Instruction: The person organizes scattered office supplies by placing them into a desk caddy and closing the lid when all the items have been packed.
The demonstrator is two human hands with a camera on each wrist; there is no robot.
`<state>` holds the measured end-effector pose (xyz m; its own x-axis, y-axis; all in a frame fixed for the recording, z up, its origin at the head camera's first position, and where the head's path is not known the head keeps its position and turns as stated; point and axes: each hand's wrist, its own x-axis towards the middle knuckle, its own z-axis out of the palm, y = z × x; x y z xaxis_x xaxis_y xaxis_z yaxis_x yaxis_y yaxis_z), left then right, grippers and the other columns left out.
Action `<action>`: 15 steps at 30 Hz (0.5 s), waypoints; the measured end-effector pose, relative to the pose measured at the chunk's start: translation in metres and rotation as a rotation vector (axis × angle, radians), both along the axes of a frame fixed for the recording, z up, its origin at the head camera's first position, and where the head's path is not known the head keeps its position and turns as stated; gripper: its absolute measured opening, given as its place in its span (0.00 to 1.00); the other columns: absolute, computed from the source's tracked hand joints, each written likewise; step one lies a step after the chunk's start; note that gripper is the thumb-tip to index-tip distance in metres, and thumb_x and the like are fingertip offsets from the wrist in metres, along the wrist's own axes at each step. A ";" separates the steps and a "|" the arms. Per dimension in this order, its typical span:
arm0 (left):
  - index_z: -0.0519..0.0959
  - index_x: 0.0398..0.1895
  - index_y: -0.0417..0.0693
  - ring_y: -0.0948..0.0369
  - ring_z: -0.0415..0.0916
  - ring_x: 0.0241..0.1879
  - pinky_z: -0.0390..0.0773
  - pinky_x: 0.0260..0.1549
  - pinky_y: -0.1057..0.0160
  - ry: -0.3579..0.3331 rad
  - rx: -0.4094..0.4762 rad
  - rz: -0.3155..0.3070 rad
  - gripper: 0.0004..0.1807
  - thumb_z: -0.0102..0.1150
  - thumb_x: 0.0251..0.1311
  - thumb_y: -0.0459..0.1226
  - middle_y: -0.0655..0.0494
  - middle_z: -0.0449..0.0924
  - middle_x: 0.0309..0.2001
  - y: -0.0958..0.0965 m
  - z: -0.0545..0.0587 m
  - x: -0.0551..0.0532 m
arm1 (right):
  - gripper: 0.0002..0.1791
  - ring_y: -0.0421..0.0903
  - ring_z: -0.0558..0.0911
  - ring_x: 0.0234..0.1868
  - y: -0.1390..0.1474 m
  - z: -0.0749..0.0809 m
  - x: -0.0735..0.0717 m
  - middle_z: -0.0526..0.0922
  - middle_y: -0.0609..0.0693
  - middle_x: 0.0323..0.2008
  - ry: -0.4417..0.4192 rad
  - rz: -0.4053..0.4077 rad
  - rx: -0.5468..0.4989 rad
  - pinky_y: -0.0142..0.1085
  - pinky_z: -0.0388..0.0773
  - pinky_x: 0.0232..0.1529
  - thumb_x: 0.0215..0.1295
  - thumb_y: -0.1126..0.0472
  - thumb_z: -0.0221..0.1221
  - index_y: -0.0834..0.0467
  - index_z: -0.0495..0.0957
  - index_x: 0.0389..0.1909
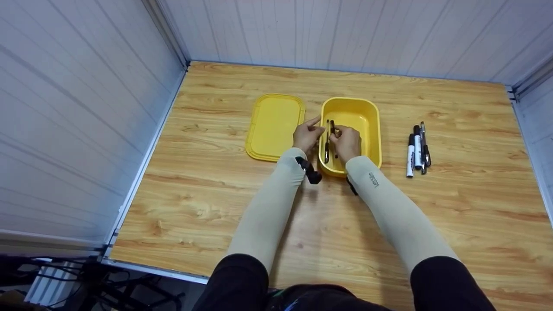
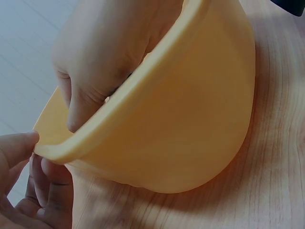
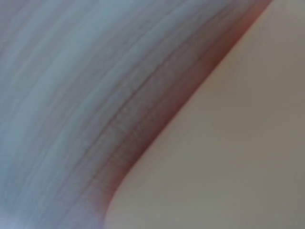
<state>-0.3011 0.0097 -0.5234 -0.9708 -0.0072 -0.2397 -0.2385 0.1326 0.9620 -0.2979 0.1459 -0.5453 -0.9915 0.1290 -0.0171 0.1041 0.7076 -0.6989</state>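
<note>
A yellow open box [image 1: 379, 134] stands on the table, tilted in the left wrist view. My left hand [image 1: 306, 136] pinches its left rim, thumb on top and fingers curled below the edge [image 2: 52, 151]. Down inside the box, my right hand [image 1: 348, 143] grips a black pen [image 1: 332, 124]. Another dark pen [image 1: 327, 152] lies lengthwise along the left inner wall, beside the held one. In the left wrist view the box wall hides my right fingertips. The right wrist view is blurred and shows only wood grain and a pale surface.
A flat yellow lid [image 1: 275, 125] lies left of the box. To the right, a white marker with a black cap [image 1: 410, 157], a second such marker [image 1: 417, 149] and dark pens [image 1: 425, 149] lie side by side. Panel walls [image 1: 276, 34] enclose the table's back and sides.
</note>
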 end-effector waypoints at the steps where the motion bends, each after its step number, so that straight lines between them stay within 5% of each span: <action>1: 0.76 0.64 0.53 0.48 0.83 0.42 0.80 0.30 0.67 0.000 -0.003 -0.003 0.23 0.61 0.66 0.35 0.45 0.86 0.44 0.000 0.000 0.000 | 0.18 0.46 0.80 0.33 0.000 0.000 -0.001 0.86 0.54 0.35 -0.008 0.001 -0.001 0.39 0.77 0.37 0.65 0.61 0.59 0.57 0.83 0.56; 15: 0.77 0.64 0.55 0.55 0.84 0.39 0.80 0.32 0.68 0.005 -0.046 -0.014 0.23 0.61 0.66 0.35 0.47 0.86 0.45 -0.001 0.000 -0.002 | 0.16 0.49 0.80 0.34 -0.001 -0.001 -0.003 0.85 0.54 0.32 -0.006 0.034 0.040 0.42 0.77 0.39 0.64 0.62 0.59 0.56 0.85 0.52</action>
